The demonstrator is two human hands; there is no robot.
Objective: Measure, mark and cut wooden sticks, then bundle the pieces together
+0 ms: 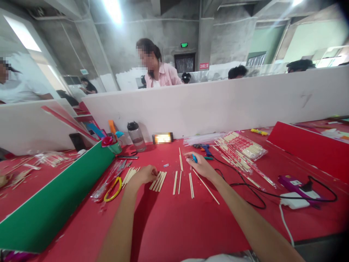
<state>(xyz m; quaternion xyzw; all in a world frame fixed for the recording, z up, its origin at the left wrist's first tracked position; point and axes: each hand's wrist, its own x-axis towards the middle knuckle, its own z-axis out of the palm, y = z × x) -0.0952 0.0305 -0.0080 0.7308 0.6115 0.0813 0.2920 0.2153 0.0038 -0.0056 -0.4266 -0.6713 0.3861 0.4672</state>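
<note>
My left hand (146, 174) is over the red table, its fingers curled down at the upper end of a row of short wooden sticks (158, 182). Whatever lies between those fingertips is hidden. More short sticks (129, 175) lie beside and partly behind this hand. My right hand (201, 164) is closed around a blue pen-like thing (194, 158), with only its blue end showing. Close to it are an upright pair of sticks (180, 159), a long slanted stick (206, 187) and a short pair (191, 185). Another short pair (175, 183) lies between my hands.
Yellow-handled scissors (113, 190) and a green board (57, 198) are at left. Farther back stand a bottle (136, 136) and a bright-screened phone (163, 138). At right are a glue gun (204, 147), bagged sticks (242, 145), black cable and a purple power strip (297, 187).
</note>
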